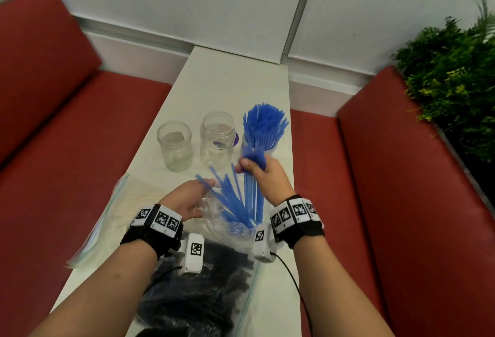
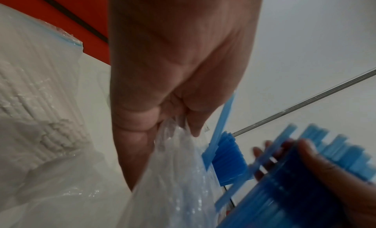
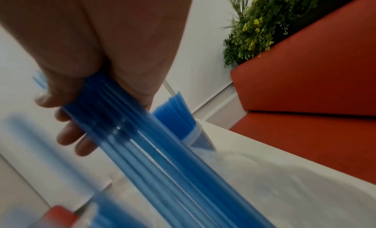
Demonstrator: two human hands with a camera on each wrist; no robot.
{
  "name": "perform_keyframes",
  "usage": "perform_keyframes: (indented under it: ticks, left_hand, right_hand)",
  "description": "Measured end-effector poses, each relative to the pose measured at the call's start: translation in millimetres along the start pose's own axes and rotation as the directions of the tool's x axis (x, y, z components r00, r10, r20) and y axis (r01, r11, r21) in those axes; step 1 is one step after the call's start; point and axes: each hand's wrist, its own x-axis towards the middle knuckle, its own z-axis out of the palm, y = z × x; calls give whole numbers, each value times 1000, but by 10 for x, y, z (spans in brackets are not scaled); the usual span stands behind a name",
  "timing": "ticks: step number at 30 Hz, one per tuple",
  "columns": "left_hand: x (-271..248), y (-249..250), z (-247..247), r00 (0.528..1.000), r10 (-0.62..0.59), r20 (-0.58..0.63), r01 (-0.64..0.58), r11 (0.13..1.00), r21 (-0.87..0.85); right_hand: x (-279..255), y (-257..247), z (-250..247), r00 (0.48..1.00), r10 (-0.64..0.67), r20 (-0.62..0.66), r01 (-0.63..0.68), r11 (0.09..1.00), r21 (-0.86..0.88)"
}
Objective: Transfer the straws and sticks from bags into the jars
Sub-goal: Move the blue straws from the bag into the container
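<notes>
My right hand [image 1: 254, 167] grips a bundle of blue straws [image 1: 254, 192] [image 3: 130, 122] whose lower ends are still inside a clear plastic bag [image 1: 227, 226]. My left hand [image 1: 192, 197] pinches that bag's rim [image 2: 175, 135], with loose blue straws [image 1: 225, 189] fanning out of it. Behind my right hand, a jar [image 1: 270, 150] at the table's right edge holds many blue straws [image 1: 265, 125] standing upright. Two empty clear jars [image 1: 175, 145] [image 1: 217, 139] stand to its left.
A zip bag of white sticks [image 1: 117, 216] [image 2: 36, 102] lies at the left of the narrow white table [image 1: 230, 82]. A zip bag of black straws [image 1: 198, 299] lies near me. Red sofas [image 1: 67, 122] flank the table; a green plant [image 1: 455, 68] stands at right.
</notes>
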Motion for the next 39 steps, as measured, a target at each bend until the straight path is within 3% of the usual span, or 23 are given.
perform_keyframes:
  ticks: [8,13,22,31,39]
  left_hand:
    - [53,88,7,1000,-1,-2,1,1000,21]
    - [92,101,-7,1000,-6,-11,6,1000,1]
    - [153,79,-75,1000,-14,-11,14,1000,-23]
    - [239,131,-124,999,-23,-28,23,999,-31]
    - [294,131,-95,998,-47,-29,47,999,-18]
  right_hand:
    - [515,-739,-527,956,-244,-166,247,969,1]
    - [801,-890,-744,910,-288,-299,317,947,52]
    - [1143,-655,-620,904,-159,-396,180,984,17]
    - [1524,-727,-601,862,-168,-478,237,968,88]
    - [1499,-85,-487,859,-48,-510,84,995,47]
